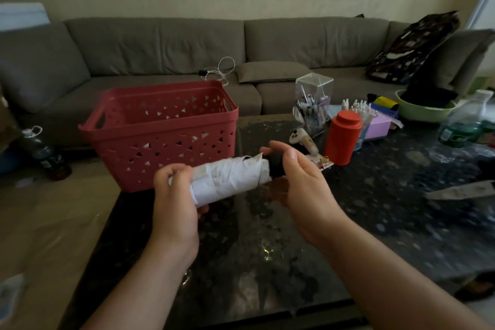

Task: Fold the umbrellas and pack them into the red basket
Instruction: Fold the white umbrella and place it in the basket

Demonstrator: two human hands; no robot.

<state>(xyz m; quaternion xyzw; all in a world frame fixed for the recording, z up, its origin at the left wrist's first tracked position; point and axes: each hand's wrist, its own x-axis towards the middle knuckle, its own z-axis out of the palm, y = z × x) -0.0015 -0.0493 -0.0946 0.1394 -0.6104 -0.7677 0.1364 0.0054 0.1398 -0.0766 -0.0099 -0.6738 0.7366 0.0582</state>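
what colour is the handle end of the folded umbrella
Black. The handle sits in the right hand, while the umbrella canopy is white; shown in the head view.

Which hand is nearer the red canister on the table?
Right. The right hand, gripping the umbrella's black handle, sits just left of the red canister; the left hand holds the far end.

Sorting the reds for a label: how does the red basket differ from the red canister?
The red basket is wide, open-topped and pierced with triangular holes; the red canister is narrow, tall, solid-walled and capped. The basket is a duller pinkish red, the canister brighter orange-red. Both stand upright on the dark table.
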